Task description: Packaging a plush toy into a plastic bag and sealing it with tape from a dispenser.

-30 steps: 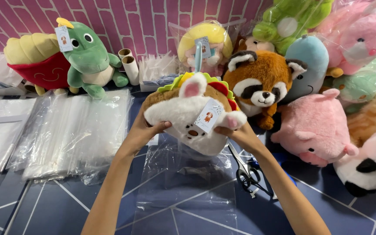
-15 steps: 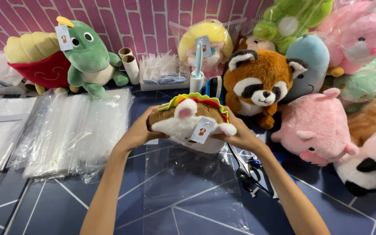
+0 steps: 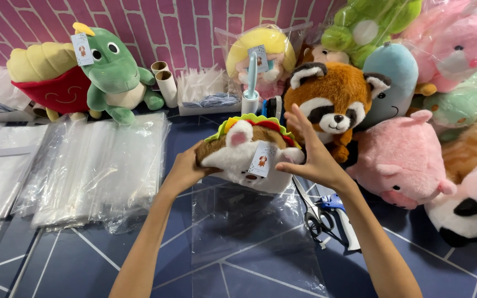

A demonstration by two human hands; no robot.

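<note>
A white bunny plush in a taco shell (image 3: 248, 152), with a paper tag hanging from it, lies at the mouth of a clear plastic bag (image 3: 255, 237) spread on the dark blue surface. My left hand (image 3: 186, 168) grips the plush's left end. My right hand (image 3: 311, 157) rests against its right side, fingers spread upward and thumb near the tag. The plush's lower part sits inside the bag opening.
Stacks of clear bags (image 3: 84, 165) lie at the left. Scissors (image 3: 318, 215) lie just right of the bag. A raccoon plush (image 3: 335, 102), pink pig plush (image 3: 401, 160), green dinosaur plush (image 3: 114, 72) and several bagged toys crowd the back and right.
The plush has come down from mid-air toward the bag opening and turned. My right hand's fingers have opened and lifted off its side.
</note>
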